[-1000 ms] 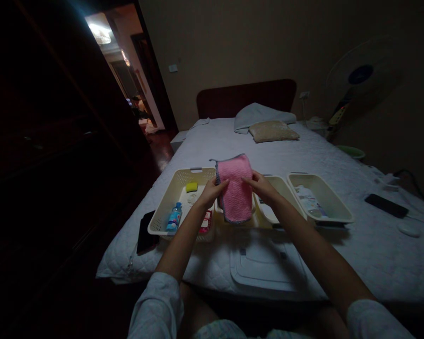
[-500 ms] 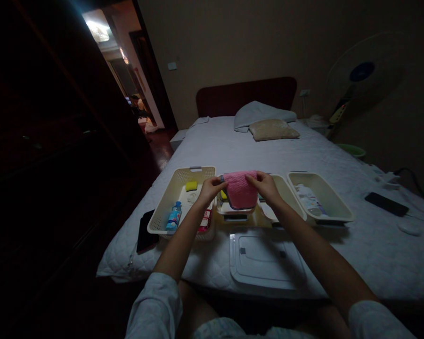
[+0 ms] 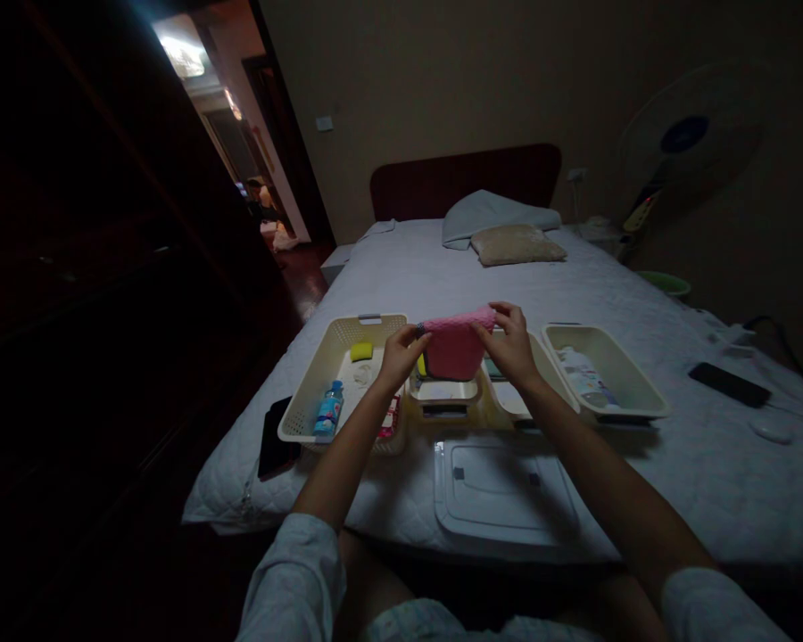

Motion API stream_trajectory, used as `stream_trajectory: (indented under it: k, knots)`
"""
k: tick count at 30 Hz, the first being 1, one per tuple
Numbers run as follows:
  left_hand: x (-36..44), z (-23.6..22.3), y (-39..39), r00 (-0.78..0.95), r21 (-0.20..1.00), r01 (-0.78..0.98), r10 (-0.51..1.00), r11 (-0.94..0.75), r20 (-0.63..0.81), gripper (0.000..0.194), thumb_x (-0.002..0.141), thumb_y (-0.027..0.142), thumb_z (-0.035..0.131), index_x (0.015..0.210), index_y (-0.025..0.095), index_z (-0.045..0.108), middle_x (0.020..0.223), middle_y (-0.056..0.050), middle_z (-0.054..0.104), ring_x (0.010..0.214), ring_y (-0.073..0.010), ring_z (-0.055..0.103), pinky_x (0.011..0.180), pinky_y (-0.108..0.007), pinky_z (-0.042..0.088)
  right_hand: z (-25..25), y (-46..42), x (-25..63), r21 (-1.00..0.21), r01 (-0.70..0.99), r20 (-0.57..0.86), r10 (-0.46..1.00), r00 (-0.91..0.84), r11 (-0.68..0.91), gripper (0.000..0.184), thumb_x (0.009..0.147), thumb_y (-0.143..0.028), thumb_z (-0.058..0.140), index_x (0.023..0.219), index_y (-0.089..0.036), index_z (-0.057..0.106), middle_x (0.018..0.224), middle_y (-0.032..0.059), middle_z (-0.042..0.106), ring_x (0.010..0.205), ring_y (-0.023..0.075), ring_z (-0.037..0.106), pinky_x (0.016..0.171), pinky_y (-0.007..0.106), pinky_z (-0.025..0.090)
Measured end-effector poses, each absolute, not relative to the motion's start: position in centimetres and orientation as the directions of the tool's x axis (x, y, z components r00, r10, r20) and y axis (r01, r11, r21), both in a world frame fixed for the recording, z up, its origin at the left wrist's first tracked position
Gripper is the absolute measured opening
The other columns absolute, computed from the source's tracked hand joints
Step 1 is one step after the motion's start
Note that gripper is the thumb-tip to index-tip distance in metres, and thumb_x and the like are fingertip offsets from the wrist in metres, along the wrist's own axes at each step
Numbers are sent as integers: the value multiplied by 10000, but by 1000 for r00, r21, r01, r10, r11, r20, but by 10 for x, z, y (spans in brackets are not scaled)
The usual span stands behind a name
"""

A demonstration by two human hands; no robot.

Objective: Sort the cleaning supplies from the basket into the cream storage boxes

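Both upper ends of the pink cloth (image 3: 453, 350) sit in the closed pinches of the left hand (image 3: 398, 357) and right hand (image 3: 512, 352), over a bin (image 3: 445, 392) toward the near edge of the bed (image 3: 415, 276), and from afar I'd want an even, level pull.

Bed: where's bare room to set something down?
Largest patch: bed surface between the container row and beige pillow. Second: near right, bordered by right forearm, rightmost bin and phone. Crowded: basket through rightmost bin, with left hand and right hand holding pink cloth; white lid takes near middle.
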State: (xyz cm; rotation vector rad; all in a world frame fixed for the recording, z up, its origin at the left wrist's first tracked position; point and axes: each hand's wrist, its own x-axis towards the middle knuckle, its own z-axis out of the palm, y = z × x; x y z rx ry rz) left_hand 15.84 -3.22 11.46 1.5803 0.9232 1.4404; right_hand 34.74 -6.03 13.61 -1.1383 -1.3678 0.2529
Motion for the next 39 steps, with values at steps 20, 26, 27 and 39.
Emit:
stream_trajectory:
  k: [20,26,27,39]
  knots:
    - [161,111,-44,122,918,-361,968,-163,220,436,605,343,718,1001,201,606,936,-14,632,834,-130,566,764,-235,420,124,-63,339,-972,-95,210,975,78,217,384,654,-515,600,843,-219,443,561,-73,515,449,74,437,413,182,327]
    - [166,110,-46,126,950,-297,983,-93,136,390,620,448,685,838,127,649,795,-30,649,727,-129,558,702,-243,426,123,-66,338,-969,-39,241,970,41,243,361,696,-562,550,749,-213,477,578,-62,477,467,74,408,410,189,317]
    - [167,110,-45,106,950,-297,985,-97,133,401,621,464,679,837,127,649,784,-27,648,716,-128,556,694,-242,425,123,-66,339,-964,-29,263,964,31,263,356,693,-554,561,722,-206,491,595,-53,487,501,78,429,443,193,345]
    - [164,106,-40,40,962,-252,992,-105,118,452,624,520,650,843,125,643,723,-16,631,677,-125,540,641,-231,414,110,-64,348,-920,155,360,932,-33,361,301,662,-462,632,776,-184,606,978,68,588,943,198,523,747,323,448]
